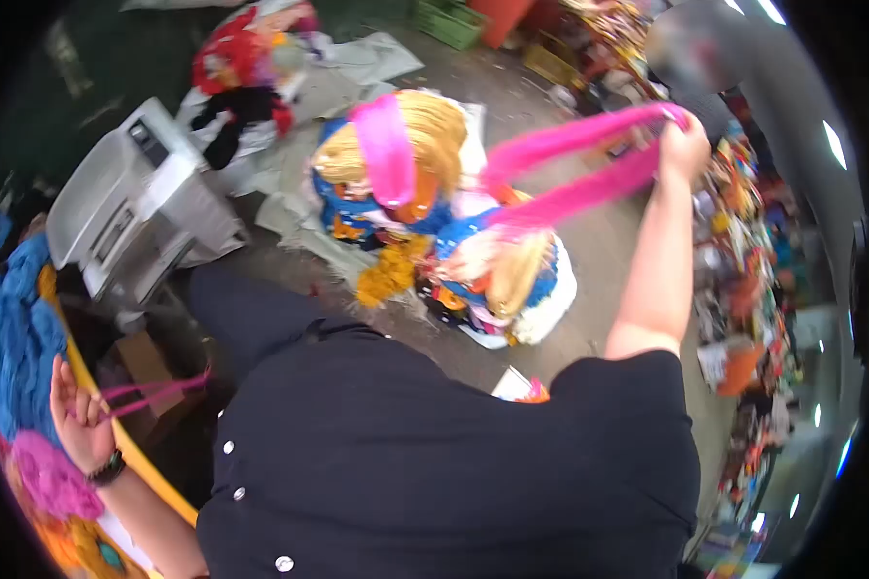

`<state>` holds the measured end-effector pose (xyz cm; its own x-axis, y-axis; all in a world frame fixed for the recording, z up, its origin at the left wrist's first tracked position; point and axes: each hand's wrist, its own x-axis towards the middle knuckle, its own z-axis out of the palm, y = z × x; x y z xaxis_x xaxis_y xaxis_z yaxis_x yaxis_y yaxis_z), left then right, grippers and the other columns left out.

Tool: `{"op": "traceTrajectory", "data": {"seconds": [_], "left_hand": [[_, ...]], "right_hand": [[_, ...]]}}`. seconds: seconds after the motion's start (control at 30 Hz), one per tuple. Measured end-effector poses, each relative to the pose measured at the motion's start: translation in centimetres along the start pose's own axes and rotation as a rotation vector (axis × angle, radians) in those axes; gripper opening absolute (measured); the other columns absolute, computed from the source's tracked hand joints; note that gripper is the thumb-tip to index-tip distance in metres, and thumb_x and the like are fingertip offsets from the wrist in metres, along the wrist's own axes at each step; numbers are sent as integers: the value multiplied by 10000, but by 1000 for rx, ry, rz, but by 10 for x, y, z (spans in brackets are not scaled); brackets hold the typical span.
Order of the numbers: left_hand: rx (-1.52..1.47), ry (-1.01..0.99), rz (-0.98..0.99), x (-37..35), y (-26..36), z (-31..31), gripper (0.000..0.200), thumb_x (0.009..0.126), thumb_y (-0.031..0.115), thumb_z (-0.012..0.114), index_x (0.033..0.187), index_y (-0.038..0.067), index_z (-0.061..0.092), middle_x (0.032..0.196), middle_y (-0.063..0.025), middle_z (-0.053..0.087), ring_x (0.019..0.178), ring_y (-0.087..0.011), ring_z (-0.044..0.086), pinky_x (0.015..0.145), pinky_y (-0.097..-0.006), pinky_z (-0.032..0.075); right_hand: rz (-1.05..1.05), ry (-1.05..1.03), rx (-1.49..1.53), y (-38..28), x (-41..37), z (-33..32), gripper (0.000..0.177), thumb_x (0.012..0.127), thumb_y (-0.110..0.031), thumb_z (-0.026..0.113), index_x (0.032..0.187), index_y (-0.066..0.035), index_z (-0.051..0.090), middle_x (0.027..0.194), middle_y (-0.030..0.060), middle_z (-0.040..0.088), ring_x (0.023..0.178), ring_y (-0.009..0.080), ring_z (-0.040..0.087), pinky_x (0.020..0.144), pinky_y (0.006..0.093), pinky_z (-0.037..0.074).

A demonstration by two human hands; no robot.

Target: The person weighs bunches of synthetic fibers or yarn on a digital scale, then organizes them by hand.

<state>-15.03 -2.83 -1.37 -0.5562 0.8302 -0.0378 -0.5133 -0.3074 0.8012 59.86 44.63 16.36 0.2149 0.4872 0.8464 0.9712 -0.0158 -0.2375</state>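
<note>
My right hand [684, 150], far out to the right, is closed around one end of a long bright pink yarn hank [579, 198]. The hank stretches in two bands toward a sack of mixed yarn [502, 275]; its other end is blurred. At the left, my left hand [82, 415] has its fingers partly curled, with a thin pink strand [159, 391] running from them. Blue yarn [14, 338] and a magenta bundle [53, 473] lie beside that hand. Another pink hank [386, 150] drapes over a heap of golden yarn [434, 135].
A grey-white scale-like device with a tray [135, 207] stands left of the yarn heaps. Red and black yarn [246, 72] lies on sheeting behind. A green crate [451, 24] is at the back. Piles of colourful material [739, 261] line the right side. A yellow edge [150, 463] runs near my left arm.
</note>
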Motion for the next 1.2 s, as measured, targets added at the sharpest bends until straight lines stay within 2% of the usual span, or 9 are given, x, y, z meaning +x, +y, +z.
{"op": "traceTrajectory", "data": {"seconds": [0.2, 0.23, 0.4, 0.57, 0.77, 0.9, 1.03, 1.1, 1.2], "left_hand": [[-444, -151, 142, -37, -22, 93, 551, 976, 383, 377, 1374, 2, 365, 1395, -186, 423, 1118, -259, 532, 833, -343, 457], [-483, -121, 156, -42, -23, 103, 601, 969, 429, 370, 1387, -1, 342, 1421, -178, 388, 1324, -301, 364, 1029, -428, 359], [-557, -43, 188, -69, -34, 131, 741, 940, 572, 283, 1425, 12, 274, 1488, -158, 275, 1380, -285, 260, 1124, -452, 197], [-568, 4, 207, -98, -45, 140, 787, 925, 612, 268, 1431, 9, 256, 1492, -157, 267, 1388, -272, 243, 1121, -471, 185], [-319, 157, 294, -153, -54, 130, 569, 988, 349, 228, 1422, -17, 269, 1394, -114, 417, 1234, -201, 446, 1029, -331, 340], [-179, 561, 335, -178, -59, 146, 657, 991, 509, 191, 1431, 29, 279, 1218, -44, 526, 974, -101, 521, 815, -252, 410], [167, 636, 314, -220, -82, 126, 637, 994, 490, 212, 1450, 46, 219, 1372, -62, 410, 1202, -141, 441, 967, -289, 382], [243, 705, 525, -223, -84, 137, 581, 1014, 406, 263, 1446, 21, 215, 1352, -64, 423, 1189, -130, 441, 969, -270, 366], [353, 904, 828, -252, -87, 152, 513, 1021, 335, 288, 1328, -64, 387, 1317, -141, 481, 1222, -198, 456, 1043, -319, 333]], "right_hand": [[-482, -664, 12, -65, -150, 72, 287, 765, -226, 651, 1030, -118, 641, 963, 136, 646, 892, 339, 623, 792, 451, 495], [-624, -668, 24, -89, -190, 81, 297, 758, -212, 666, 1035, -108, 631, 987, 129, 641, 914, 335, 620, 816, 451, 496], [-656, -1319, 1009, -322, -303, -17, 240, 809, -111, 657, 1033, -24, 657, 928, 100, 664, 833, 188, 631, 758, 280, 491], [-1006, -1382, 1822, -449, -339, -136, 108, 821, -58, 648, 912, -3, 665, 838, 114, 649, 780, 224, 630, 696, 308, 492], [-1250, -1287, 1951, -498, -369, -218, 56, 773, -63, 669, 829, -54, 674, 774, 82, 630, 686, 244, 628, 598, 322, 497], [-1360, -1276, 2033, -507, -403, -241, 97, 728, -82, 688, 825, -73, 684, 767, 88, 636, 672, 260, 622, 590, 333, 498], [-1575, -1296, 2087, -508, -422, -264, 83, 732, -73, 676, 814, -63, 676, 750, 91, 631, 685, 267, 621, 585, 341, 496], [-1666, -1557, 2006, -513, -428, -274, 66, 789, -52, 643, 841, -23, 615, 749, 108, 595, 637, 220, 596, 584, 309, 480], [-1358, -2882, 1476, -521, -422, -288, 36, 885, -64, 577, 862, -38, 569, 827, -15, 555, 793, 91, 548, 708, 234, 436]]}}
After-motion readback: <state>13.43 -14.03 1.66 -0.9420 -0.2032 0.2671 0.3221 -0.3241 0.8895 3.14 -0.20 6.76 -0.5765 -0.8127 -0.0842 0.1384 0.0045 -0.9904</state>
